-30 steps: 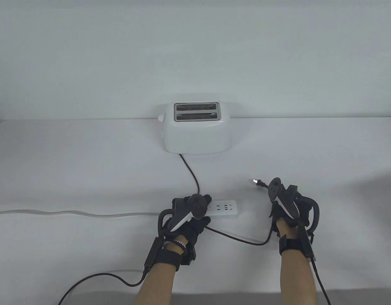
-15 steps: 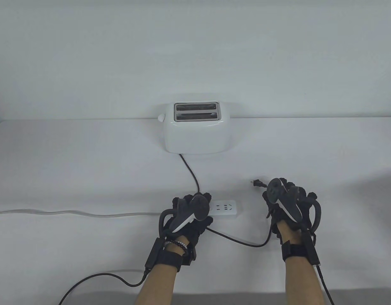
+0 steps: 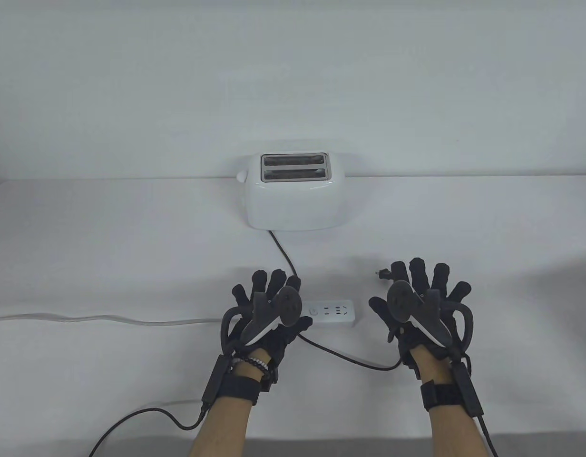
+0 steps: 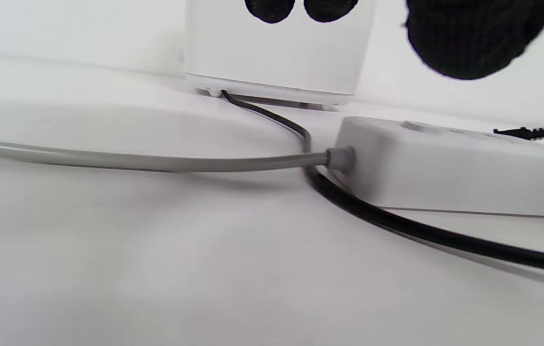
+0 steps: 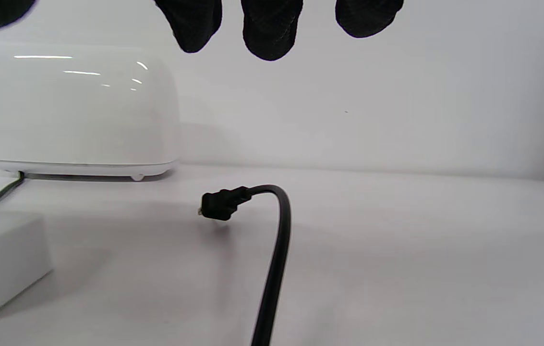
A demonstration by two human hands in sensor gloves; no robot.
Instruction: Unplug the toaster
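Observation:
The white toaster (image 3: 295, 195) stands at the table's back edge. Its black cord (image 3: 286, 252) runs forward past the white power strip (image 3: 333, 312) and loops right. The black plug (image 3: 383, 273) lies loose on the table, out of the strip, and shows in the right wrist view (image 5: 221, 203). My left hand (image 3: 267, 290) is open with fingers spread, just left of the strip, holding nothing. My right hand (image 3: 416, 285) is open with fingers spread, just in front of and right of the plug, not touching it. The strip's sockets are empty.
The strip's grey cable (image 3: 107, 320) runs off the table's left edge. A thin black glove cable (image 3: 145, 419) loops at the front left. A white wall rises behind the toaster. In the left wrist view the black cord (image 4: 420, 230) passes beside the strip (image 4: 444, 163).
My right hand has let go of the plug, which now lies on the table. Both hands have opened with fingers spread. My left hand has come off the power strip.

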